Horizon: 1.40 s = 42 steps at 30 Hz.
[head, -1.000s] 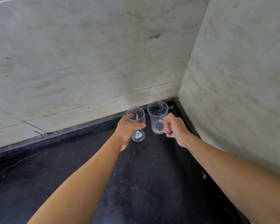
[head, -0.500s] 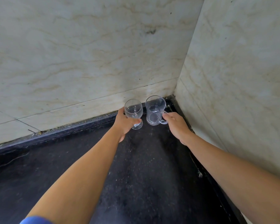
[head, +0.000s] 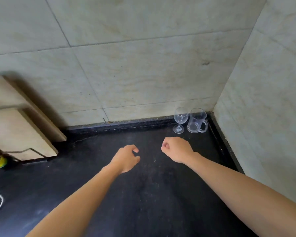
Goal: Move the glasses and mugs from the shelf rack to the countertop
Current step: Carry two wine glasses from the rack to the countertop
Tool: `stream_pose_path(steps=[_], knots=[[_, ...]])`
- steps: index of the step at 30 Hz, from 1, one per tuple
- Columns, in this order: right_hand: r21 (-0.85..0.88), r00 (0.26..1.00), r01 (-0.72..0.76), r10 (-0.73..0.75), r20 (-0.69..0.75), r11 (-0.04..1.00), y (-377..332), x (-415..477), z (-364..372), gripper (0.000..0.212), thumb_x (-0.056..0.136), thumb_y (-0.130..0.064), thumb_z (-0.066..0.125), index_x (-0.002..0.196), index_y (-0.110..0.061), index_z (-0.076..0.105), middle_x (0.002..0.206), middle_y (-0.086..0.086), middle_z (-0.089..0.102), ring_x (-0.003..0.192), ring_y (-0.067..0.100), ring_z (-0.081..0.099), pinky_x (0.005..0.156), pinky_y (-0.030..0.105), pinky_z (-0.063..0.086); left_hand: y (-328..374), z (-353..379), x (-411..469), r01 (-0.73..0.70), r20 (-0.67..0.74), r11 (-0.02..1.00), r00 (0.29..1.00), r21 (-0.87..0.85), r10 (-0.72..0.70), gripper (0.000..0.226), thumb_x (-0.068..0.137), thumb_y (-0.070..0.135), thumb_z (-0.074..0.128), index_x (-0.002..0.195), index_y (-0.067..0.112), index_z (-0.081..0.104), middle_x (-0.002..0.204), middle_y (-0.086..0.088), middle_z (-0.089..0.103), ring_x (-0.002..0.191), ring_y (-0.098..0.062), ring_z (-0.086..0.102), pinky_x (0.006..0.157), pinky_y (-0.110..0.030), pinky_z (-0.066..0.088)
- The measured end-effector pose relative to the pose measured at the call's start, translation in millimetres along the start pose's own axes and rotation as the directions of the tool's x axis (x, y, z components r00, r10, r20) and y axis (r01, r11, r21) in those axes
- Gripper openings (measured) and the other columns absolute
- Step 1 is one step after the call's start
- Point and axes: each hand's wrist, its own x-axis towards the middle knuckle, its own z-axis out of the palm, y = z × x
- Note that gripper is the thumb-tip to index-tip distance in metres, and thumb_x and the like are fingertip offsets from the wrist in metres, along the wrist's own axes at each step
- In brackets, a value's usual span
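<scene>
Right hand (head: 176,149) now off clear mug (head: 196,120)

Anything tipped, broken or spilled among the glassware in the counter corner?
Nothing stands out. The wine glass and glass mug both stand upright, side by side on the black countertop, with no spill or breakage visible.

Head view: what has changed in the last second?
The left hand let go of the wine glass and the right hand let go of the mug; both hands drew back toward the person, empty. Both vessels now stand on the countertop in the corner. Unchanged: wine glass left of mug.
</scene>
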Motion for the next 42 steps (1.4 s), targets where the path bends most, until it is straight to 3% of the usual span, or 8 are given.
stream_pose_path(steps=[8, 13, 17, 22, 28, 33, 38, 42], knots=[[-0.224, 0.823, 0.565, -0.527, 0.21, 0.794, -152, -14, 39, 0.017, 0.096, -0.031, 0.047, 0.093, -0.02, 0.061, 0.088, -0.001, 0.06, 0.072, 0.019, 0.055, 0.062, 0.033, 0.043, -114, -18, -147, 0.275, -0.281, 0.961, 0.925, 0.032, -0.255, 0.035, 0.089, 0.032, 0.052, 0.123, 0.022, 0.053, 0.105, -0.002, 0.067, 0.098, -0.024, 0.06, 0.086, -0.037, 0.05], [-0.196, 0.581, 0.812, -0.727, 0.366, 0.55, -242, -65, 93, 0.018, 0.093, -0.032, 0.047, 0.096, -0.019, 0.06, 0.094, 0.0, 0.061, 0.08, 0.024, 0.058, 0.069, 0.036, 0.046, -175, 25, -266, 0.529, -0.368, 0.846, 0.774, -0.069, -0.514, 0.038, 0.087, 0.035, 0.054, 0.124, 0.025, 0.053, 0.121, -0.006, 0.063, 0.112, -0.029, 0.057, 0.086, -0.037, 0.046], [-0.138, 0.324, 0.946, -0.808, 0.492, 0.295, -319, -140, 143, 0.021, 0.093, -0.032, 0.047, 0.103, -0.019, 0.06, 0.102, 0.002, 0.063, 0.09, 0.026, 0.059, 0.07, 0.035, 0.042, -204, 65, -381, 0.677, -0.372, 0.699, 0.603, -0.23, -0.706, 0.027, 0.081, 0.032, 0.056, 0.106, 0.022, 0.054, 0.113, -0.01, 0.065, 0.107, -0.033, 0.058, 0.08, -0.036, 0.046], [-0.019, 0.004, 1.0, -0.836, 0.549, -0.008, -404, -262, 201, 0.026, 0.092, -0.034, 0.049, 0.108, -0.019, 0.061, 0.108, 0.004, 0.066, 0.097, 0.029, 0.062, 0.078, 0.039, 0.047, -229, 118, -524, 0.768, -0.349, 0.498, 0.374, -0.403, -0.859, 0.032, 0.082, 0.032, 0.056, 0.113, 0.022, 0.055, 0.114, -0.008, 0.064, 0.109, -0.03, 0.059, 0.082, -0.035, 0.047], [0.062, -0.284, 0.952, -0.792, 0.541, -0.299, -484, -424, 277, 0.028, 0.093, -0.037, 0.048, 0.112, -0.02, 0.061, 0.111, 0.004, 0.066, 0.101, 0.028, 0.062, 0.081, 0.036, 0.047, -262, 189, -681, 0.793, -0.3, 0.282, 0.131, -0.54, -0.945, 0.038, 0.084, 0.034, 0.053, 0.12, 0.021, 0.054, 0.115, -0.01, 0.063, 0.104, -0.031, 0.06, 0.08, -0.036, 0.05], [0.13, -0.421, 0.896, -0.723, 0.548, -0.424, -536, -553, 332, 0.03, 0.093, -0.036, 0.049, 0.115, -0.019, 0.062, 0.113, 0.004, 0.067, 0.103, 0.029, 0.062, 0.081, 0.038, 0.049, -289, 235, -802, 0.75, -0.2, 0.159, 0.037, -0.642, -0.979, 0.037, 0.089, 0.032, 0.056, 0.123, 0.02, 0.055, 0.122, -0.008, 0.062, 0.108, -0.027, 0.06, 0.092, -0.04, 0.051], [0.218, -0.55, 0.825, -0.652, 0.522, -0.521, -578, -667, 373, 0.029, 0.092, -0.037, 0.051, 0.112, -0.02, 0.062, 0.11, 0.004, 0.068, 0.1, 0.029, 0.063, 0.079, 0.037, 0.05, -316, 267, -908, 0.715, -0.174, 0.049, -0.102, -0.698, -0.979, 0.036, 0.091, 0.03, 0.057, 0.126, 0.02, 0.055, 0.125, -0.004, 0.062, 0.111, -0.021, 0.059, 0.077, -0.026, 0.04], [0.26, -0.641, 0.753, -0.583, 0.5, -0.605, -614, -738, 410, 0.028, 0.093, -0.037, 0.05, 0.113, -0.021, 0.06, 0.109, 0.003, 0.066, 0.099, 0.028, 0.063, 0.076, 0.036, 0.049, -343, 291, -969, 0.675, -0.131, -0.026, -0.181, -0.737, -0.975, 0.037, 0.09, 0.031, 0.057, 0.125, 0.021, 0.055, 0.122, -0.004, 0.063, 0.106, -0.023, 0.061, 0.086, -0.032, 0.05]])
